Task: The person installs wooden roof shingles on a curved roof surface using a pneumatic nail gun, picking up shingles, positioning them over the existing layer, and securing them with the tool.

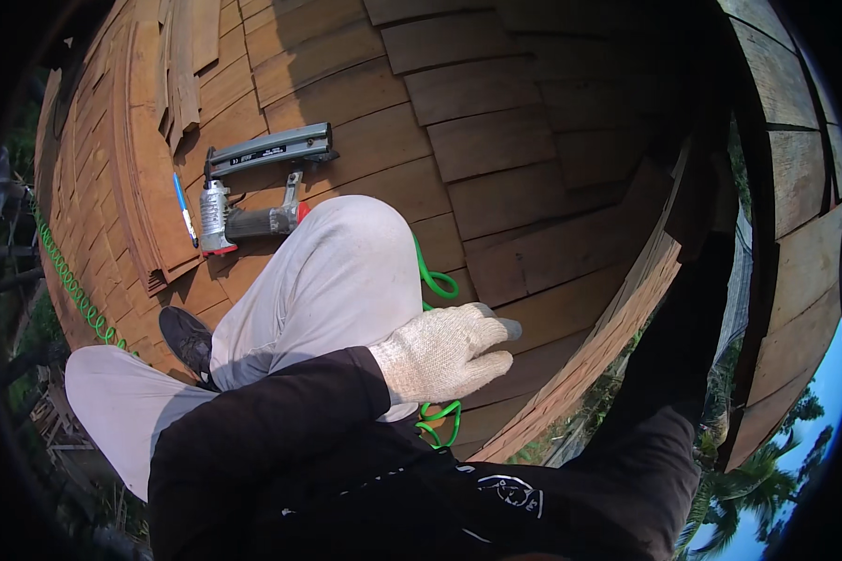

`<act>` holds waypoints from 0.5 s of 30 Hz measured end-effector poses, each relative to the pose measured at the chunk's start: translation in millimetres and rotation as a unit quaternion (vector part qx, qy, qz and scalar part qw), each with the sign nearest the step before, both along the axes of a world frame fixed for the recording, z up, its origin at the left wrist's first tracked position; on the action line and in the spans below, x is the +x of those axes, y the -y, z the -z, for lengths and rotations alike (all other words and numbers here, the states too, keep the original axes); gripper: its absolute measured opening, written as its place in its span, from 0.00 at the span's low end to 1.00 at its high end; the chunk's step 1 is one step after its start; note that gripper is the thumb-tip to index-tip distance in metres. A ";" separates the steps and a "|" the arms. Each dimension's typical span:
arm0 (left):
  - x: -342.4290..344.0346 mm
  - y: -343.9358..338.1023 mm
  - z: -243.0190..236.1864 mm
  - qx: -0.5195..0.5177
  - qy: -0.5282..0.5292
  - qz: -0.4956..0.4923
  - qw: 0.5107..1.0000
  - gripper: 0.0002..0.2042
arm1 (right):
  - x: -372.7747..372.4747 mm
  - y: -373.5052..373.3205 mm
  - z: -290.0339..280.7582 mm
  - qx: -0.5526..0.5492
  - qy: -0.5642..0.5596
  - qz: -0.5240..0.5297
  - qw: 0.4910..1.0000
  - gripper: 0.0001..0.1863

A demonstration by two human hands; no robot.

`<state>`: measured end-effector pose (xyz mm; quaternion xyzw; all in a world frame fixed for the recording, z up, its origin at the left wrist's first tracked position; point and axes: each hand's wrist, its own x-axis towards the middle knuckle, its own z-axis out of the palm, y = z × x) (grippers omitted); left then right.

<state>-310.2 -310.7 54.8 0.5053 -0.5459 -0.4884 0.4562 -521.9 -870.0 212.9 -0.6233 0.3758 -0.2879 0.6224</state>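
My left hand, in a cream knitted glove, lies beside my bent knee with its fingers apart and nothing in them. Loops of green air hose show next to that knee and below the hand. My right arm stretches out in its dark sleeve along the right side; its hand is lost in deep shadow. Past my knee, a silver and grey pneumatic stapler lies on its side on the wooden shingles. A blue and white pen rests left of the stapler, on stacked shingles.
Loose wood strips lie at the far left. Green coiled hose runs along the roof's left side. A cut shingle edge borders a gap with plants below. Another shingled slope rises on the right. My shoe is on the shingles.
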 end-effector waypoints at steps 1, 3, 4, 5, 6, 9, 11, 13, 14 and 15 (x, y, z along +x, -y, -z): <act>-1.3 1.9 -0.6 0.004 0.004 0.004 1.000 0.25 | 6.6 5.4 -0.8 -0.002 0.000 -0.005 1.000 0.23; -0.7 3.6 1.2 0.011 0.000 0.012 1.000 0.25 | 22.5 18.8 -5.8 -0.010 -0.010 -0.010 1.000 0.23; -0.4 4.0 1.4 0.016 -0.005 0.015 1.000 0.25 | 29.4 24.4 -7.5 -0.015 -0.014 -0.011 1.000 0.23; 0.3 5.1 1.1 0.020 -0.008 0.017 1.000 0.25 | 37.8 29.7 -8.6 -0.020 -0.015 -0.013 1.000 0.23; 0.0 5.7 2.1 0.016 -0.004 0.010 1.000 0.26 | 46.9 35.9 -8.3 -0.024 -0.018 -0.016 0.999 0.23; -1.5 8.5 3.4 0.022 0.002 0.008 1.000 0.26 | 54.6 66.7 -10.1 -0.051 -0.023 -0.015 0.998 0.23; 1.8 12.8 -4.3 0.042 0.000 0.028 0.999 0.27 | 54.2 103.2 -25.5 -0.077 -0.037 -0.012 0.996 0.24; 1.7 16.5 -1.7 0.051 -0.003 0.039 0.998 0.28 | 63.9 125.7 -25.7 -0.154 -0.057 0.002 0.986 0.25; 1.9 17.5 -2.2 0.061 -0.002 0.040 0.997 0.28 | 77.1 128.9 -18.1 -0.212 -0.066 0.015 0.975 0.27; 3.2 19.0 -3.9 0.075 -0.003 0.046 0.996 0.28 | 87.3 129.5 -11.1 -0.270 -0.075 0.027 0.959 0.28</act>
